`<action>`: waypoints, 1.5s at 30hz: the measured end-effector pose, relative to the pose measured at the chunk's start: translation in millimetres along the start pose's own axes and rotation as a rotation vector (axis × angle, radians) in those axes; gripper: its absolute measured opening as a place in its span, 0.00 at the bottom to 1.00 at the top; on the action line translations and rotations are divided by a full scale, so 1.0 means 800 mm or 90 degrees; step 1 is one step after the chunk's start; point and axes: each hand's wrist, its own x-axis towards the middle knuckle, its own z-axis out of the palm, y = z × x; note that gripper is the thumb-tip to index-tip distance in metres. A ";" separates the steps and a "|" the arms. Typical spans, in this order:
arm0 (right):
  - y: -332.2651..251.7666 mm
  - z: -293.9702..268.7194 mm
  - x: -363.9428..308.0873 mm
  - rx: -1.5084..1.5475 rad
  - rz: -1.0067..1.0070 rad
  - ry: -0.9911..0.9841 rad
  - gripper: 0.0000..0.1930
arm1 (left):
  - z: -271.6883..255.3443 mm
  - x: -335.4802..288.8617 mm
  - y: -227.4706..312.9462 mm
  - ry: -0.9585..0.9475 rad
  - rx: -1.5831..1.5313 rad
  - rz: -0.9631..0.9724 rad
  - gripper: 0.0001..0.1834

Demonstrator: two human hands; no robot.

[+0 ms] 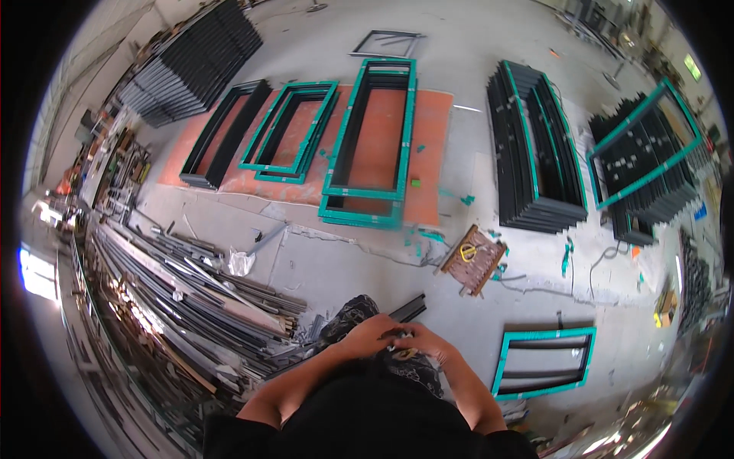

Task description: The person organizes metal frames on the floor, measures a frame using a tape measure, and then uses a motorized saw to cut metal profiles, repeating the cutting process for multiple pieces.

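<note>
My left hand (371,335) and my right hand (430,342) meet close in front of my body, above my dark patterned trousers (417,372). The fingers of both are curled in toward each other. Something small and dark (398,334) shows between them, too small to name. Beyond my hands, on the floor, stands a low brown rack-like stand (475,264) with a yellow ring-shaped thing (467,252) on top. To my right lies a rectangular frame edged in green tape (544,333).
Long metal profiles (195,294) are heaped at my left. Ahead, stacked frames (367,138) rest on an orange sheet (428,153). More frame stacks (535,153) stand to the right, and dark profiles are piled (191,61) at the far left. A cable (535,291) trails across the floor.
</note>
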 end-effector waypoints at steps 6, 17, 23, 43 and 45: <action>-0.052 -0.017 0.070 0.014 0.170 -0.097 0.31 | -0.056 0.018 -0.024 -0.042 -0.274 -0.186 0.19; -0.144 -0.108 0.270 -0.016 0.225 -0.011 0.37 | -0.217 0.199 -0.213 -0.260 -0.439 -0.185 0.17; -0.221 -0.149 0.376 -0.001 0.221 0.023 0.28 | -0.356 0.258 -0.322 -0.176 -0.713 -0.319 0.11; -0.202 -0.509 0.562 -0.465 0.361 0.057 0.19 | -0.386 0.353 -0.816 0.680 -0.998 -0.630 0.04; -0.194 -0.548 0.580 -0.420 0.388 0.056 0.17 | -0.351 0.395 -0.830 0.619 -0.976 -0.613 0.04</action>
